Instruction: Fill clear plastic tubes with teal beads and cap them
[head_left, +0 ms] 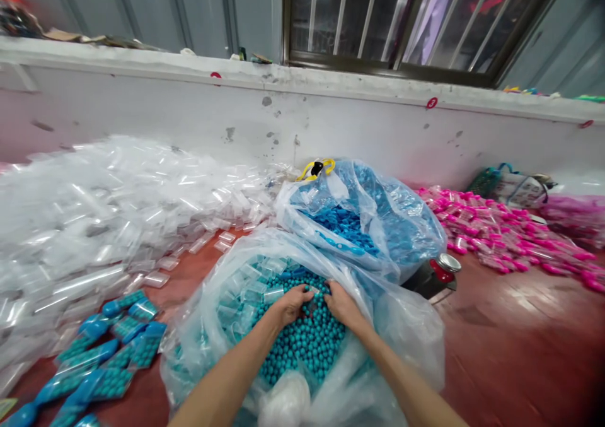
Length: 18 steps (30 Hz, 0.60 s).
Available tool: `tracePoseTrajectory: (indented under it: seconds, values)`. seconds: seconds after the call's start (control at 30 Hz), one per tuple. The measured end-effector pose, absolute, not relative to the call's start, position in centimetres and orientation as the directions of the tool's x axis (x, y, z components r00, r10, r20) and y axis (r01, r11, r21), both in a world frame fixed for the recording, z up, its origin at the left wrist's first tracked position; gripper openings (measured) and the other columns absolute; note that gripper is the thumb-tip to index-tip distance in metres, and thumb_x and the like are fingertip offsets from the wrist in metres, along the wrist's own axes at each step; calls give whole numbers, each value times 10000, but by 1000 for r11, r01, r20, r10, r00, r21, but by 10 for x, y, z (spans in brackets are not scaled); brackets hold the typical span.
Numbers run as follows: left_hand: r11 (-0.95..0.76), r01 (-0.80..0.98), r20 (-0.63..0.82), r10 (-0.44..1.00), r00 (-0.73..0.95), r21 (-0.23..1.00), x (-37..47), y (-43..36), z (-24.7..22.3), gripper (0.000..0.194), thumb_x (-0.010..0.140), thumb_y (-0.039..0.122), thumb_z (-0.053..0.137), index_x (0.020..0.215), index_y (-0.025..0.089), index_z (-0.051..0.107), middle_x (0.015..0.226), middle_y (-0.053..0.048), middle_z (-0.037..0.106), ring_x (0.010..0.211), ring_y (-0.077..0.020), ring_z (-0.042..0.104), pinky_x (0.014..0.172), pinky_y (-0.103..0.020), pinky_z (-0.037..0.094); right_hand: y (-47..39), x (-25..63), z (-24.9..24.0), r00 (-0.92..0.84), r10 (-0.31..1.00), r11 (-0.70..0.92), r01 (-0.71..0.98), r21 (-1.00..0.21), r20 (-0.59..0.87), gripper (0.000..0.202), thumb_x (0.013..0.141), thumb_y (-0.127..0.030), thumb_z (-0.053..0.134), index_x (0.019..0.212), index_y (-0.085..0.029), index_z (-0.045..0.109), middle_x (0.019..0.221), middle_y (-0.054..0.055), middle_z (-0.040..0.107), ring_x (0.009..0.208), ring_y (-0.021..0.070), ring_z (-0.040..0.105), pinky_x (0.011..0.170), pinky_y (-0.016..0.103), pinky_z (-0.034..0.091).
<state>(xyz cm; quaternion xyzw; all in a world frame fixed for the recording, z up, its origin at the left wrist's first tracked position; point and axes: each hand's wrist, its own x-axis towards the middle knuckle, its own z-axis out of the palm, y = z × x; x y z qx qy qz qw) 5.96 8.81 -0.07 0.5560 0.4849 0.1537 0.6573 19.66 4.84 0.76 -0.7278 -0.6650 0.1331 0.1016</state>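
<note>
A large translucent plastic bag (pixel 189 326) lies open in front of me, full of small teal beads (pixel 302 351). Both my hands reach into it, close together. My left hand (pixel 293 305) has its fingers curled in among the beads; something clear seems to be at its fingertips, too small to make out. Facing it, my right hand (pixel 341 304) also has its fingers bent, and what they grip is hidden. Clear plastic tubes (pixel 258 291) lie on the beads to the left of my left hand.
Left is a big heap of clear plastic tubes (pixel 108 212), with bead-filled blue-capped tubes (pixel 113 383) nearer on the red floor (pixel 496 351). Behind stands a bag of blue parts (pixel 401 219). Pink-capped tubes (pixel 501 231) lie right, near a metal-topped red and black object (pixel 442 269).
</note>
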Motion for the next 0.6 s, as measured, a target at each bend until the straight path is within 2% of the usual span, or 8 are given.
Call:
tracePoseTrajectory:
  seconds: [0.13, 0.23, 0.37, 0.43, 0.53, 0.6]
  values:
    - [420, 182, -452, 745, 490, 889, 53, 85, -1, 186, 747, 313, 544, 839, 156, 506, 619, 49, 493, 526, -76, 491, 507, -207, 428, 51, 197, 3, 44, 996, -68, 918, -390, -71, 341, 840, -180, 338, 1104, -132, 549, 1093, 93, 614, 1048, 157, 537, 882, 242, 386]
    - [444, 164, -466, 751, 468, 881, 53, 86, -4, 189, 721, 315, 586, 764, 144, 518, 609, 43, 505, 531, -85, 499, 508, -223, 438, 51, 196, 3, 65, 996, -81, 912, -403, -53, 355, 859, -161, 296, 1110, -148, 547, 1097, 82, 614, 1050, 148, 535, 909, 250, 368]
    - [442, 277, -519, 770, 370, 853, 57, 90, -10, 185, 769, 298, 557, 795, 116, 560, 679, 3, 563, 631, -124, 549, 570, -259, 465, 50, 193, 7, 133, 991, -124, 911, -393, -6, 344, 856, -145, 322, 1130, -115, 528, 1159, 117, 570, 1117, 191, 483, 940, 289, 343]
    - [436, 361, -545, 783, 300, 824, 60, 93, -12, 234, 804, 308, 525, 927, 113, 564, 866, -37, 593, 768, -155, 572, 663, -309, 485, 51, 191, 7, 151, 989, -136, 911, -389, 7, 347, 850, -126, 326, 1140, -106, 517, 1165, 133, 559, 1122, 215, 476, 935, 316, 341]
    - [420, 446, -557, 796, 238, 791, 64, 96, -12, 313, 831, 325, 489, 1088, 147, 510, 1089, -63, 541, 916, -184, 554, 767, -379, 478, 53, 188, 6, 115, 993, -114, 908, -404, -21, 308, 834, -114, 363, 1053, -130, 578, 1051, 120, 622, 1021, 214, 551, 867, 306, 386]
    - [399, 457, -539, 810, 230, 795, 63, 95, -9, 269, 808, 304, 522, 1013, 130, 545, 980, -48, 579, 859, -182, 562, 725, -349, 476, 54, 186, 6, 73, 996, -84, 899, -431, -42, 269, 824, -129, 401, 984, -146, 617, 975, 101, 656, 955, 197, 587, 828, 274, 405]
